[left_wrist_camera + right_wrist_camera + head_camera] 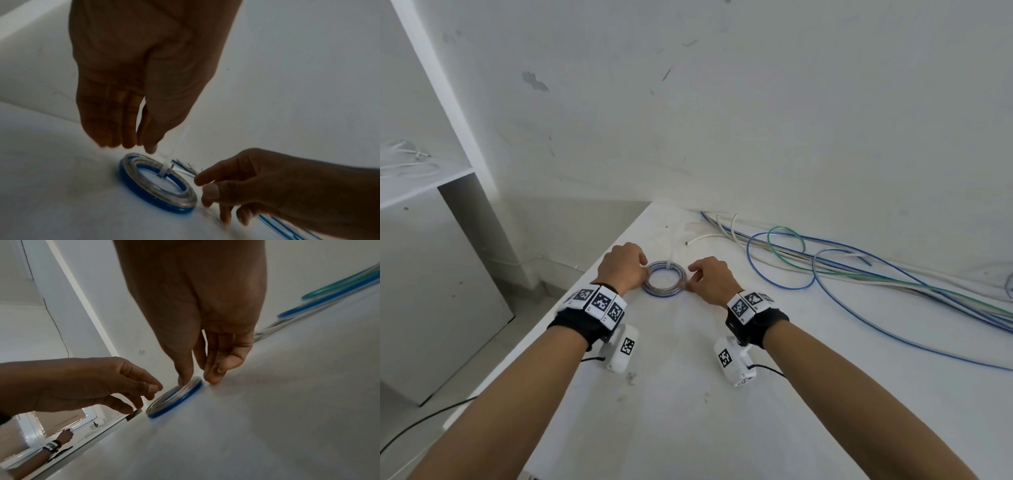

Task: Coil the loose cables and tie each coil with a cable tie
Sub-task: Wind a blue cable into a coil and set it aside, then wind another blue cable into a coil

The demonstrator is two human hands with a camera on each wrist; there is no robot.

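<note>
I see the tied coil (664,283) flat on the tabletop (688,394) between both sets of fingers. Left hand (622,266) relaxed, fingertips at its rim, gripping nothing. Right hand (709,279) loosely curled beside it; grip unclear.

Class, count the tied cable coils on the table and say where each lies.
1. The coil lies flat on the table between the left hand and right hand. The other cables are loose.

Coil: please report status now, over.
Left hand and right hand at coil, fingertips touching. Coil flat on table, tie on. Loose cables remain.
</note>
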